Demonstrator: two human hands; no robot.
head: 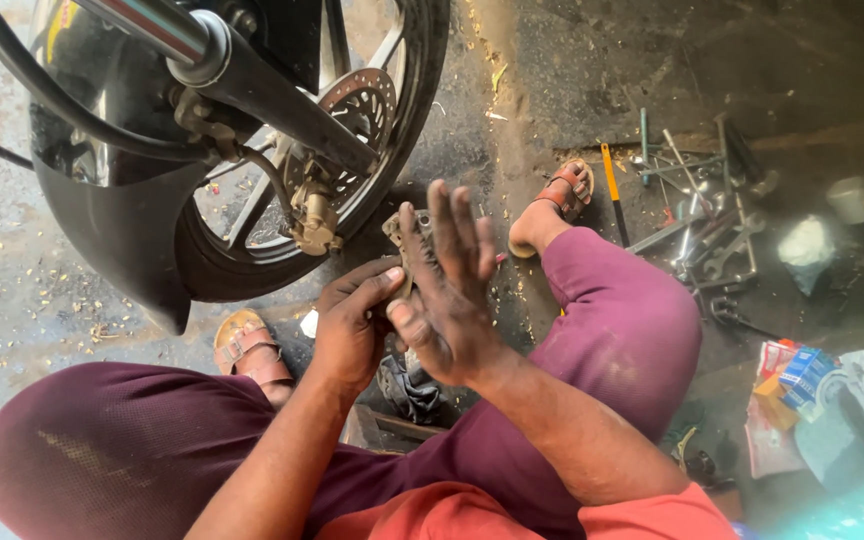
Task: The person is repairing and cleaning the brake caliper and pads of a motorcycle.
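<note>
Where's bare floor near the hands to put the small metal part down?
Left hand holds the metal part; right hand lies flat on it. Bare floor: the strip between the wheel and the right sandal, and the patch left of the left sandal. Crowded: the tool pile and the packets at right.

We are in a roadside motorcycle repair workshop: a black-tyred front wheel with a drilled steel brake disc (357, 105) stands at far left on the stained, oily concrete floor (572, 70), and loose steel spanners and wrenches (712, 215) lie scattered at right.
</note>
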